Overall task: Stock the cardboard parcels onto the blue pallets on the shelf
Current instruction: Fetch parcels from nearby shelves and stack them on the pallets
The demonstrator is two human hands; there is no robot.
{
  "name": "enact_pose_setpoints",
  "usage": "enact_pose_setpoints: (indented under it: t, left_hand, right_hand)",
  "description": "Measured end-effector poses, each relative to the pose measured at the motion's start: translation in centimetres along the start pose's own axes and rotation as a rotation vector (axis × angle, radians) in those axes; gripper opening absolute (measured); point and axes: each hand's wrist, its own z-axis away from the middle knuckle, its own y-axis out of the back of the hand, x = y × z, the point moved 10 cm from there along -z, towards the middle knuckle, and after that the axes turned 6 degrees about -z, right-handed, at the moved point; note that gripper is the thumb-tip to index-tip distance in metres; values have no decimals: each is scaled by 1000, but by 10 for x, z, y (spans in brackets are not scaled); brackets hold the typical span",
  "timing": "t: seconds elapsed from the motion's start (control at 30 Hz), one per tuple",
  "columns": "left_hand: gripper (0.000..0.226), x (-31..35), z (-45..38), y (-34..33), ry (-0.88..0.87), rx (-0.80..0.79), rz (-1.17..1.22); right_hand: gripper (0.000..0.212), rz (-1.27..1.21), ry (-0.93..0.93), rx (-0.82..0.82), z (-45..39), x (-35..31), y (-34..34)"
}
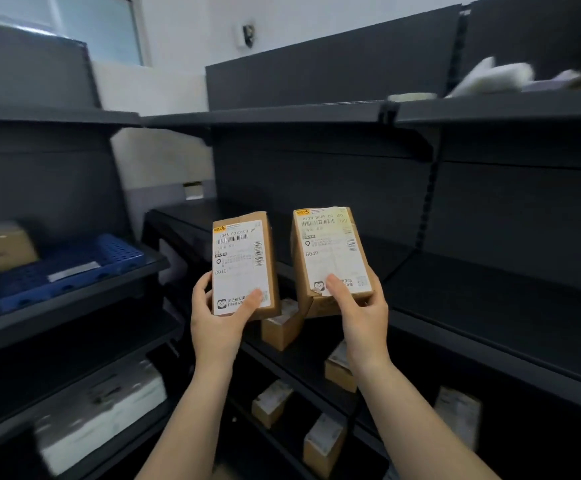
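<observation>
L hand (218, 315) clamps lower end of C010 parcel (242, 266), thumb across label, fingers behind. R hand (363, 308) grips B049 parcel (332, 254) same way. Both upright, centre frame, apart. Blue pallet (70, 268) at 9 o'clock on shelf (74, 299), one box (6, 247) on it. Risk: low-end grip, top-heavy parcel tips or slips on swing to 9; mix-up of codes.

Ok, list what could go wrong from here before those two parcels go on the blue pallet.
1. Each hand grips only a parcel's bottom end: the left hand holds the C010 parcel, the right hand the B049 parcel. Either tall parcel could tip or slip.
2. The blue pallet sits far left, so reaching over with both hands full may be awkward.
3. A small box already stands on the pallet and might get knocked.
</observation>
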Motion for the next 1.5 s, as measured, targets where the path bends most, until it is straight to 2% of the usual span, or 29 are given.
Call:
enact_pose_setpoints:
  t: [0.23, 0.37, 0.47, 0.77, 1.13, 1.37, 1.5]
  left_hand:
    - [69, -14, -39, 118, -9, 152, -110]
    - [69, -19, -53, 181, -21, 238, -165]
    - [68, -21, -58, 208, -13, 262, -183]
    - [71, -31, -73, 313, -3, 490, -258]
    - [64, -41, -131, 396, 23, 675, -354]
    - [70, -54, -182, 442, 42, 797, -407]
    - [69, -64, -206, 466, 57, 839, -423]
  right_hand:
    - [57, -50, -90, -159, 21, 67, -115]
    - [62, -80, -143, -247, 39, 101, -176]
    - [60, -93, -168, -272, 46, 117, -200]
    - [59, -133, -279, -421, 72, 180, -301]
    - [62, -210, -415, -618, 75, 250, -434]
    - [54, -273, -447, -723, 58, 287, -515]
    - [60, -273, -495, -746, 57, 314, -551]
